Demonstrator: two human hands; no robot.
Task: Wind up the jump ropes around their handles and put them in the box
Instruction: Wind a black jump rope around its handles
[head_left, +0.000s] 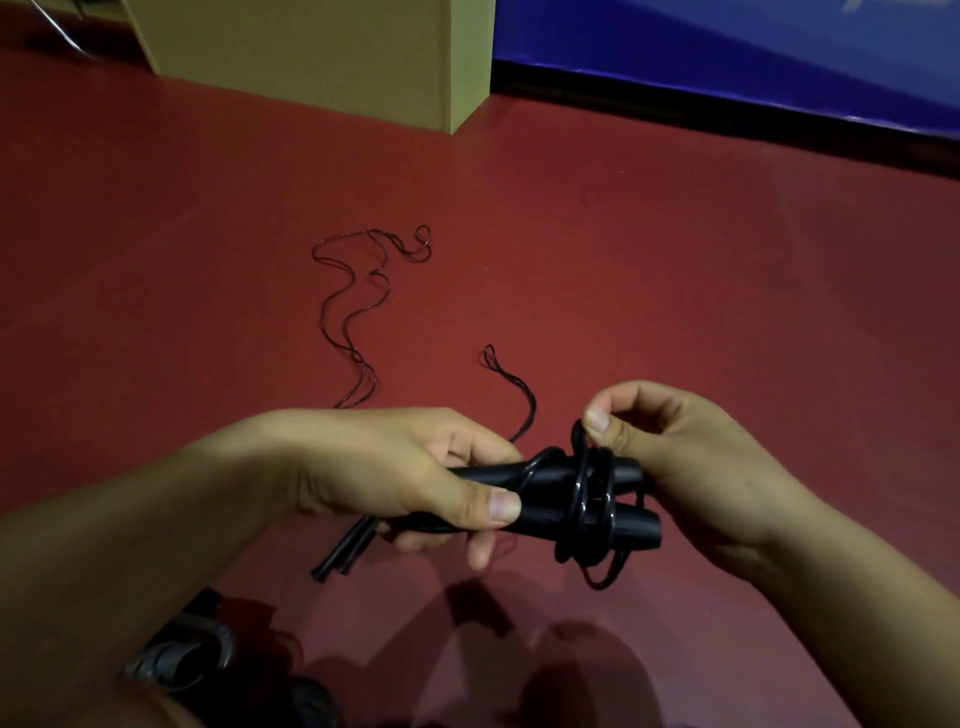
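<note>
Black jump-rope handles (550, 493), laid side by side, are gripped above a red floor (675, 270) by the left hand (410, 478), thumb pressed on top and fingers curled beneath. Black rope (582, 499) is looped round the handles' right end, where it is pinched by the right hand (691, 457). A second rope (353, 296) lies loose beyond.

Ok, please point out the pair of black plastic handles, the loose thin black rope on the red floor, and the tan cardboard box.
black plastic handles (550, 491): head view, middle of the pair.
thin black rope (343, 306): head view, wavy middle stretch.
tan cardboard box (311, 57): head view, front wall.
</note>
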